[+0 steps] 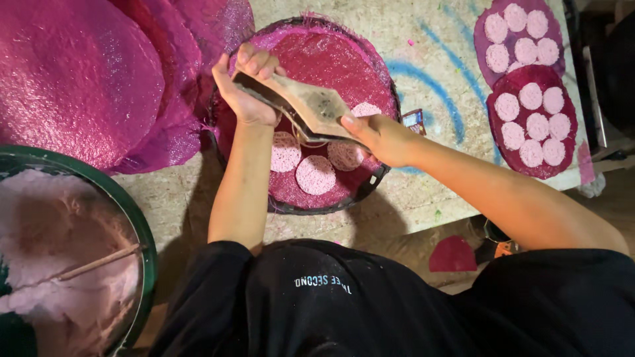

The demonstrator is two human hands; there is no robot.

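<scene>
Item: flat wooden paddle-like tool [307, 106], pale and worn, with a dark smudge near its middle, held over a round tray [380, 175] lined with a magenta mesh sheet. Its long axis runs on a diagonal, from far-left to near-right across the scene; the widest part sits midway and both ends taper toward the hands. It is tilted so that its broad face looks up and away from the person. Left hand [248, 89]: at the far-left end, fingers curled fully round the narrow end, thumb side underneath; a closed grasp on the tool. Right hand [383, 139]: at the near-right end, fingers folded under and the thumb pressed on the top edge, also closed on the tool. Below the tool, on the mesh: several pale pink round discs [315, 174], lying flat and just apart from one another; one is partly hidden by the tool. Far right, on the table [423, 39]: two dark red mats [529, 122], each loaded with more pink discs in close clusters. Far left: a heap of magenta mesh sheets [79, 73]. Near left: a green-rimmed tub [142, 228] of pale pink paste, a thin stick [99, 262] lying across it.
</scene>
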